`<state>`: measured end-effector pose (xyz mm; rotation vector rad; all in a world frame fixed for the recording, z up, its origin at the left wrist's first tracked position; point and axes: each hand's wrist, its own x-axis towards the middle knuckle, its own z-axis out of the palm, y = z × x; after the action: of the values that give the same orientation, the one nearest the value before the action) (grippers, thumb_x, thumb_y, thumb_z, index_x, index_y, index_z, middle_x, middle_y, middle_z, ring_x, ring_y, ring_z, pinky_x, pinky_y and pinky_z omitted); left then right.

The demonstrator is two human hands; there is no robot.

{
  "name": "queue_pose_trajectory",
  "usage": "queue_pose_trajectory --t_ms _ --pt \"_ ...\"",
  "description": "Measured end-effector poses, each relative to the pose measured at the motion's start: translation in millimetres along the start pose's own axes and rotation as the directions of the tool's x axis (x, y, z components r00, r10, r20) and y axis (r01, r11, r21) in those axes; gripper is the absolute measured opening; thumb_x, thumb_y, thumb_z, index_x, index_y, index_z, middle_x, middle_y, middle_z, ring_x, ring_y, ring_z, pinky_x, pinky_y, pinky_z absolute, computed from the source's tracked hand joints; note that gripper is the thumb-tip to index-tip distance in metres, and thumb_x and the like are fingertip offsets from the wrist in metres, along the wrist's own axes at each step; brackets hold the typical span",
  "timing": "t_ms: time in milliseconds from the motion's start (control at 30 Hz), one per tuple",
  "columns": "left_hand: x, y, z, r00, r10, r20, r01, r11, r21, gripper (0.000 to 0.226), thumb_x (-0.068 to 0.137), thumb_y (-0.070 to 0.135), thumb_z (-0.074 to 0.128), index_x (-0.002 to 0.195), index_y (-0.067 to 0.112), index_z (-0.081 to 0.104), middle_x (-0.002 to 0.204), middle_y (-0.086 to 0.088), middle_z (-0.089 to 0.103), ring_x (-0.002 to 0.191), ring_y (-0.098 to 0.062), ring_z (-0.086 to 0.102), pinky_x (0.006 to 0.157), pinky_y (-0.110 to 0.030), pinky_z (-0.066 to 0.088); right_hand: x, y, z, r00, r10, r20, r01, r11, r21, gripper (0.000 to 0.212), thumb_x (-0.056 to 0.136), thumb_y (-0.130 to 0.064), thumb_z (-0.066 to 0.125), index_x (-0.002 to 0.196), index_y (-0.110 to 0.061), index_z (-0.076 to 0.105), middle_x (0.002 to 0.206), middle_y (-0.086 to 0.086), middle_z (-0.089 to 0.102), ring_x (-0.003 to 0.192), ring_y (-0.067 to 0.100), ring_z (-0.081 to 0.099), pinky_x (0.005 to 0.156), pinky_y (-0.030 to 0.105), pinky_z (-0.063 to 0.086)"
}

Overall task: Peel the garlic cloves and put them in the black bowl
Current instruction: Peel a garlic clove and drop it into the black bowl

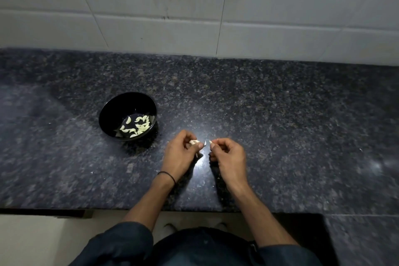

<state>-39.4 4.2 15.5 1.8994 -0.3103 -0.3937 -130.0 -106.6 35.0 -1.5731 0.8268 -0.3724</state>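
Garlic cloves, already peeled and pale yellow, lay in a loose heap on the bottom of the black bowl, mostly toward its right side. The bowl stood on the dark speckled stone counter, left of the middle of the frame and just up and to the left of the hands. The left hand was held low over the counter near the centre, its fingers curled round a pale, unpeeled piece of garlic that showed between the thumb and the fingertips. A thin black band sat on the left wrist. The right hand was just beside the left one, close but not touching it, with the fingers bent inward; its thumb and forefinger pinched a small whitish bit. I could not tell if this bit was skin or a clove. Between the two hands a small white sliver showed near the tip of the left thumb. A bright reflection lay on the counter under the hands. White wall tiles filled the upper part of the frame, and dark sleeves were at the lower edge.
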Motion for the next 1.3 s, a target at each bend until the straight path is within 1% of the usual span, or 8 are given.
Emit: queue_pose_trajectory --t_ms 133,200,467,600,733,867,933,1300 --pt "14.4 -7.5 4.2 0.997 0.082 -0.004 -0.080 0.975 0.205 0.017 0.080 0.026 0.079 0.082 0.025 0.062 0.077 0.004 0.066 0.071 -0.011 0.064 0.068 -0.033 0.053 1.1 3.6 -1.5 1.000 0.025 0.003 -0.025 1.000 -0.005 0.010 0.094 -0.013 0.068 0.087 -0.017 0.073 0.073 0.006 0.072 0.065 0.015 0.065 0.071 0.048 0.059" --pt "17.7 -8.3 7.7 0.991 0.128 -0.032 -0.115 0.956 0.268 0.015 0.080 0.027 0.079 0.084 0.022 0.065 0.081 0.005 0.061 0.075 -0.015 0.058 0.073 -0.035 0.050 2.2 4.5 -2.5 0.999 0.036 -0.005 -0.036 0.999 0.006 0.010 0.094 -0.013 0.068 0.087 -0.017 0.073 0.070 0.002 0.071 0.063 0.014 0.063 0.070 0.047 0.059" --pt "19.5 -12.1 10.4 0.990 0.132 -0.048 -0.116 0.963 0.244 0.019 0.090 0.030 0.072 0.102 0.017 0.075 0.098 0.003 0.060 0.088 -0.011 0.059 0.080 -0.010 0.041 5.9 11.1 -6.7 0.998 0.038 -0.046 -0.038 0.999 -0.002 0.011 0.095 -0.014 0.067 0.088 -0.021 0.073 0.073 0.002 0.071 0.064 0.015 0.063 0.071 0.049 0.058" --pt "12.5 -7.4 4.4 0.977 0.202 -0.069 -0.182 0.957 0.226 0.024 0.096 0.027 0.065 0.116 0.014 0.071 0.111 0.001 0.059 0.097 -0.010 0.061 0.091 -0.021 0.047 5.0 8.9 -6.8 1.000 0.023 -0.008 -0.023 1.000 0.012 0.021 0.097 -0.010 0.062 0.102 -0.025 0.075 0.080 0.011 0.072 0.064 0.014 0.061 0.066 0.044 0.057" --pt "-3.4 5.0 -0.8 0.949 0.288 -0.130 -0.262 0.947 0.186 0.018 0.096 0.014 0.064 0.112 0.012 0.072 0.112 0.002 0.058 0.092 0.007 0.057 0.081 -0.005 0.041 3.6 1.9 -7.6 0.999 0.036 0.027 -0.038 0.995 0.087 0.018 0.097 -0.007 0.061 0.098 -0.020 0.075 0.075 0.009 0.069 0.063 0.014 0.060 0.061 0.034 0.055" --pt "-19.9 12.7 5.8 0.986 0.159 -0.044 -0.161 0.986 -0.035 0.017 0.093 0.030 0.067 0.108 0.025 0.074 0.099 0.014 0.066 0.085 -0.012 0.065 0.081 -0.040 0.059 3.2 -2.6 -6.2 0.993 0.075 0.086 -0.089 0.981 0.171 0.004 0.097 -0.011 0.064 0.099 -0.011 0.069 0.080 0.013 0.072 0.065 0.024 0.064 0.059 0.041 0.056" --pt "-24.7 16.6 9.5 0.995 0.099 0.008 -0.099 0.994 -0.048 0.009 0.093 0.030 0.068 0.101 0.029 0.074 0.094 0.012 0.070 0.085 -0.014 0.068 0.074 -0.047 0.059 1.8 -5.4 -6.2 0.993 0.053 0.101 -0.069 0.985 0.157 0.004 0.097 -0.011 0.065 0.099 -0.009 0.068 0.083 0.016 0.074 0.065 0.024 0.066 0.058 0.039 0.057" --pt "-26.2 19.5 8.9 0.993 -0.116 0.017 0.118 0.978 -0.170 0.012 0.091 0.014 0.071 0.079 0.014 0.074 0.074 0.003 0.073 0.071 -0.013 0.067 0.075 -0.032 0.054 -5.1 -14.2 -10.9 0.998 -0.020 0.064 0.013 0.995 0.100 0.004 0.090 -0.010 0.072 0.087 -0.010 0.075 0.076 0.004 0.074 0.068 0.012 0.065 0.066 0.033 0.057"
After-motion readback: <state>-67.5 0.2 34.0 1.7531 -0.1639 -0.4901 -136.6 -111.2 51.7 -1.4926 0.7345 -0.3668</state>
